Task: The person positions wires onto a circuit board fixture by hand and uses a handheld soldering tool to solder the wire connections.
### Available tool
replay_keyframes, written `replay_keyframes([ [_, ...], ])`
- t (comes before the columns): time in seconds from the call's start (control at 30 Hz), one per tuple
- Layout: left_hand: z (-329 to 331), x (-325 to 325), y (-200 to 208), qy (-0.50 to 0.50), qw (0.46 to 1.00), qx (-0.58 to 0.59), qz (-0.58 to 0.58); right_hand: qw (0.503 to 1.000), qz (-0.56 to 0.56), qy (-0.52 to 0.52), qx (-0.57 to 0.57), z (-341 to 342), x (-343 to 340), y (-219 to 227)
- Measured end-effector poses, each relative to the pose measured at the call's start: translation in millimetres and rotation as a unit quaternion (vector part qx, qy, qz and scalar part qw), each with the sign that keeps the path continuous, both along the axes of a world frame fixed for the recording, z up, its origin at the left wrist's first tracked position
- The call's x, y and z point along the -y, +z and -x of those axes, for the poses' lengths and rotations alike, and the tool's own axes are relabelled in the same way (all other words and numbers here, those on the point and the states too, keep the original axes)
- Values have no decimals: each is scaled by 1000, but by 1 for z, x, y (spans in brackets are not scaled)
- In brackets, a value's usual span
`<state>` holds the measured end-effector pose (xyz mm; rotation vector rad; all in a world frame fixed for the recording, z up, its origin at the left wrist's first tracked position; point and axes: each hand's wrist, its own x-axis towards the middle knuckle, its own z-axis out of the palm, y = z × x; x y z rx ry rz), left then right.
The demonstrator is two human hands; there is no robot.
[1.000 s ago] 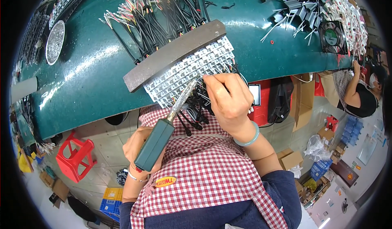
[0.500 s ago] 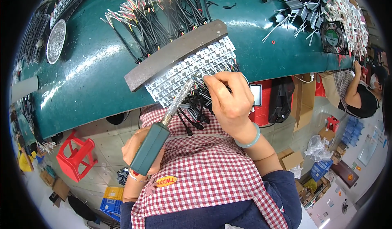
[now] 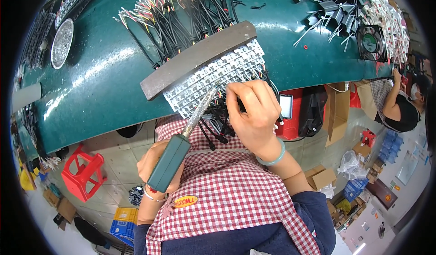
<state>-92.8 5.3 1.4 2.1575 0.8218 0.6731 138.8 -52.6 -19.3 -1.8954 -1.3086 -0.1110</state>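
Note:
My left hand (image 3: 152,163) is closed around a soldering iron (image 3: 169,164) with a green handle and a foil-like wrapped shaft. The iron's tip meets the front part of a panel of small white circuit boards (image 3: 184,94). My right hand (image 3: 255,114) is pinched just right of the tip, apparently on a thin wire whose end is mostly hidden by my fingers. Thin wires and black cables (image 3: 218,134) hang from the panel's front edge, partly behind that hand. A curved dark grey bar (image 3: 200,59) lies across the back of the boards.
Behind the bar lies a bundle of black cables (image 3: 170,32) with bare coloured ends. An oval dish (image 3: 62,44) is at left, grey metal pieces (image 3: 334,9) and a fan (image 3: 371,41) at right. A red stool (image 3: 84,175) stands below the green table (image 3: 100,91). Another person (image 3: 402,107) works at far right.
My right hand's fingers have shifted very slightly at the boards, and the iron's tip stays beside them. The whole view has moved a little.

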Motion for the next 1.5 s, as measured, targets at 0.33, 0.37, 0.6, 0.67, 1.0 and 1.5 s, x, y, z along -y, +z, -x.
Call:
replay_keyframes([
  [0.33, -2, -2, -3, -21, 1000, 10, -2, 1000, 6, -6, 12, 0, -1, 0],
  [0.37, -2, -3, -3, -21, 1000, 10, -2, 1000, 6, -6, 12, 0, -1, 0],
  [0.6, -4, -5, -4, -31, 999, 14, 6, 1000, 6, -4, 16, 1, -1, 0],
  [0.67, -4, -5, -4, -36, 999, 12, 9, 1000, 6, -4, 16, 1, -1, 0],
  [1.0, -5, -4, 3, -18, 1000, 9, -15, 1000, 7, -5, 17, 1, -1, 0],
  [1.5, 0, 2, 2, 35, 998, 11, -41, 996, 79, 34, 15, -4, 29, 26],
])
